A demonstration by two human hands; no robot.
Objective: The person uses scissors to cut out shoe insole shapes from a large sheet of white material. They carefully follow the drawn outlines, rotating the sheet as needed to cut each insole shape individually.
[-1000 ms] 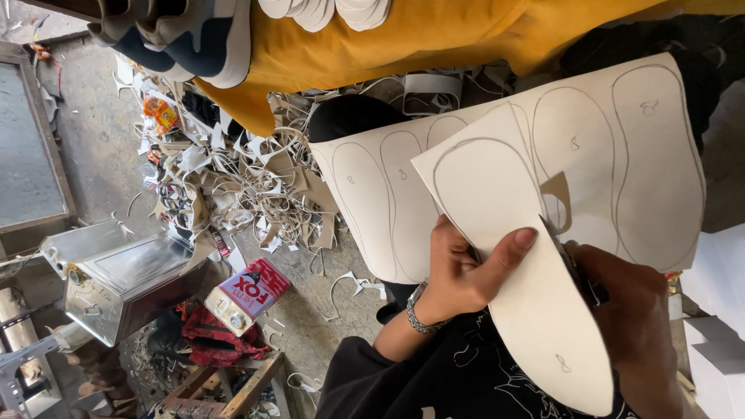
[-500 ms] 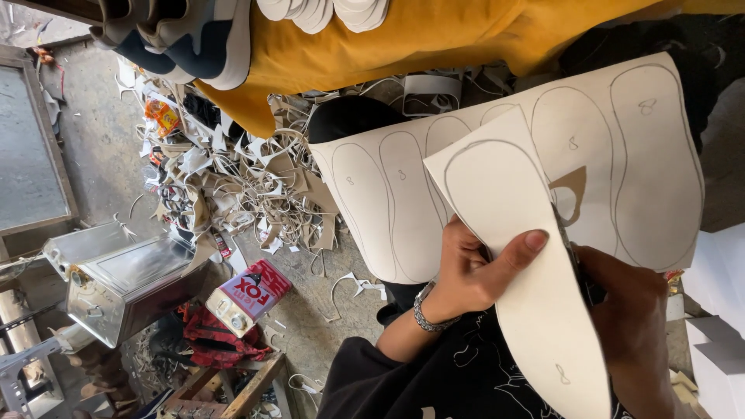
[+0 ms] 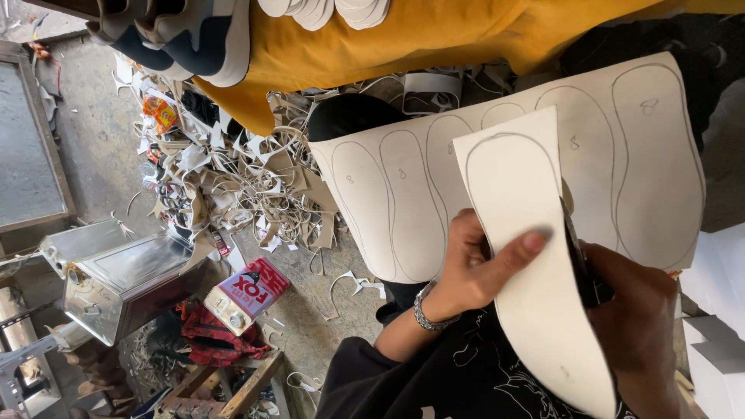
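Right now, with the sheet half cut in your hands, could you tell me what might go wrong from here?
The left hand pinches the cut strip with its thumb lying close to the scissors in the right hand, so a nick seems possible. The strip curls across the uncut sheet and may hide the pencilled outline. Offcuts litter the floor, a likely trip hazard.
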